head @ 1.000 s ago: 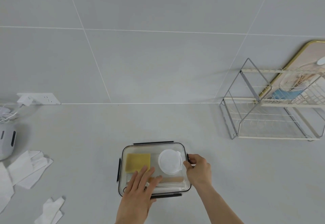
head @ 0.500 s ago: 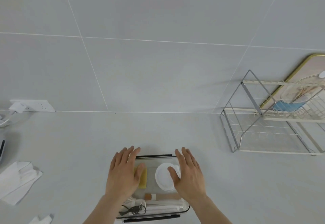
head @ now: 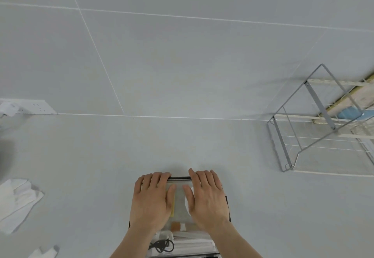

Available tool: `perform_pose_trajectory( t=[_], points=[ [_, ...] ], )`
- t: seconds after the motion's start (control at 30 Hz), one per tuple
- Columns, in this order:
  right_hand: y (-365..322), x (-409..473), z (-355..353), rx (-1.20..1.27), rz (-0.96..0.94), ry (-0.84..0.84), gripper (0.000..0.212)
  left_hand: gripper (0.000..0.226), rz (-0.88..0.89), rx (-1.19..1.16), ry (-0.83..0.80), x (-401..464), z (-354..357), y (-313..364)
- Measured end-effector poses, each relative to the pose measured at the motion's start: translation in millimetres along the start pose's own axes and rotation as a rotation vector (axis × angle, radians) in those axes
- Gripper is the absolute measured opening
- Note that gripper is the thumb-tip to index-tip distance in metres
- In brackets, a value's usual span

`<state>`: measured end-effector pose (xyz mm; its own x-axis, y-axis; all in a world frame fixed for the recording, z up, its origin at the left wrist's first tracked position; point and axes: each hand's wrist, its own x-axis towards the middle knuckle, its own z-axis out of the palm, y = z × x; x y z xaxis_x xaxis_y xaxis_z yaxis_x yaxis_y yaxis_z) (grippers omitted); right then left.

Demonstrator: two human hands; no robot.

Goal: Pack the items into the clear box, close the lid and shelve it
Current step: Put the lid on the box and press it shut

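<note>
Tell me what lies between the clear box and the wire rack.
Head view: only bare counter lies between the clear box and the wire rack.

A pale grey wall point(head: 182, 55) of large tiles filled the far half of the scene, crossed by thin white grout lines. It met a smooth, light grey countertop point(head: 121, 156) along a white seam. At the far left, a white socket plate point(head: 36, 108) sat on the wall just above that seam, with a white plug in its left end. A grey wire rack point(head: 303, 136) with cream-coloured shelves stood at the right, close to the wall. Behind it leaned a gold-edged panel point(head: 344, 97), partly hidden. Crumpled white cloths point(head: 18, 201) lay on the counter at the near left. The light was soft and even, with faint shadows.
</note>
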<state>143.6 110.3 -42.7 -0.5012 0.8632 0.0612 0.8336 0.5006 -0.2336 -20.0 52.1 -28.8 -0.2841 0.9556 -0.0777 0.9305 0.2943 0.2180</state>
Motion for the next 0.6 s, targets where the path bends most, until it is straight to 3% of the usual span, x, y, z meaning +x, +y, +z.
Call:
perform_pose_trajectory(
  t=[0.3, 0.47, 0.6],
  points=[
    [1.0, 5.7, 5.0, -0.017, 0.023, 0.024, 0.043, 0.041, 0.015, 0.016, 0.038, 3.0, 5.5, -1.9],
    [3.2, 0.6, -2.0, 0.000, 0.064, 0.006, 0.066, 0.060, 0.043, -0.025, 0.010, 1.4, 4.5, -6.5],
    [7.9, -13.9, -17.4, 0.168, 0.297, 0.097, 0.089, 0.067, -0.080, -0.216, 0.118, -6.1, -9.2, -15.7]
  ],
)
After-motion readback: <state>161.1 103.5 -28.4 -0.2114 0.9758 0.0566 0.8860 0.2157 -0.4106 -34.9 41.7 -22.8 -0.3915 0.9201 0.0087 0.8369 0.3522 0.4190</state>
